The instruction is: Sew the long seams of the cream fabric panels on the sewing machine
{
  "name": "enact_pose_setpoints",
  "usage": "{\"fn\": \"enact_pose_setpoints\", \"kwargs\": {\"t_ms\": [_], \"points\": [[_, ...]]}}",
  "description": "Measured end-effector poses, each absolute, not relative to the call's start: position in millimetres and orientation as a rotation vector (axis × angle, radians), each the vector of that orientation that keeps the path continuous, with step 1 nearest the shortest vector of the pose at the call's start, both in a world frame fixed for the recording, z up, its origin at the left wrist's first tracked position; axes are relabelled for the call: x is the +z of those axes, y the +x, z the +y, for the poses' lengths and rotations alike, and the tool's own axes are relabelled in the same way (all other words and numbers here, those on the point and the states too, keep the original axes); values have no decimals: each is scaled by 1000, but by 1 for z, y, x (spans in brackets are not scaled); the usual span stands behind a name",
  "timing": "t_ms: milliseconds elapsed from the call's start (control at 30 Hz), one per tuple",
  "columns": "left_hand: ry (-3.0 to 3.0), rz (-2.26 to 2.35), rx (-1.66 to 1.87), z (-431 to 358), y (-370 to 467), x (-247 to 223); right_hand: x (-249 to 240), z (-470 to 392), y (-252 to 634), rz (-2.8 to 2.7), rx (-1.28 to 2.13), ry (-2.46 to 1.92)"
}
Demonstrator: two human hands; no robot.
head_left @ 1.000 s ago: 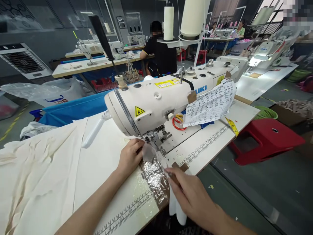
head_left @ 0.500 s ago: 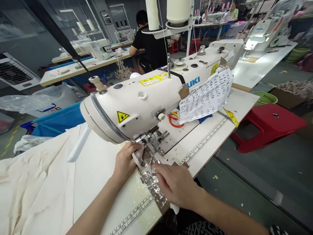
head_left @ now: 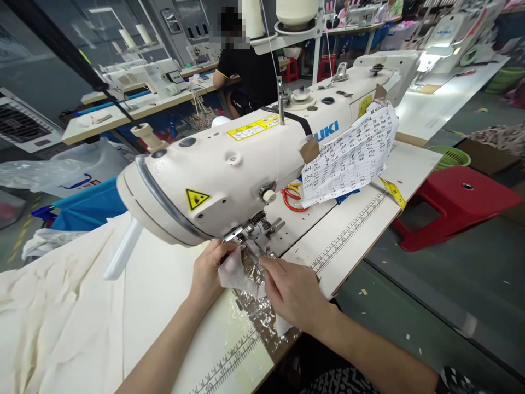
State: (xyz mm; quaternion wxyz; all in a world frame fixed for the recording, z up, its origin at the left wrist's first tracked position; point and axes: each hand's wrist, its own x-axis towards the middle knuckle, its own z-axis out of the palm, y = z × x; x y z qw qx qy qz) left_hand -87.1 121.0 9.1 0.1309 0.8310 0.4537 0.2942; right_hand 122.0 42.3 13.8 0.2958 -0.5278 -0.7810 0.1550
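A white sewing machine (head_left: 197, 180) fills the middle of the view. Close to its needle area, my left hand (head_left: 208, 272) pinches a thin, pale fabric piece (head_left: 235, 273) from the left side. On the opposite side, my right hand (head_left: 292, 289) is closed at the same fabric, its fingertips beside the metal guide (head_left: 255, 253); what lies under the fingers is partly hidden. A loose end of the fabric hangs below my right palm. Shiny clear tape (head_left: 262, 309) covers the table edge beneath both hands.
Cream cloth (head_left: 53, 312) spreads over the table at left. A handwritten sheet (head_left: 350, 153) hangs on the machine, with red-handled scissors (head_left: 293, 200) behind it. A yellow tape measure (head_left: 394, 192) drapes over the edge near a red stool (head_left: 459, 200). A person (head_left: 250, 71) sits beyond.
My right hand has moved up and forward, closer to the metal guide. More of the pale fabric shows between my hands. The view has shifted slightly.
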Motion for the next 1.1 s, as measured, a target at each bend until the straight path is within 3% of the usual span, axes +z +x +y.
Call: {"fn": "enact_pose_setpoints", "kwargs": {"t_ms": [1100], "points": [[2191, 1460, 889, 124, -76, 7, 10, 47, 121, -2133, 184, -1371]]}}
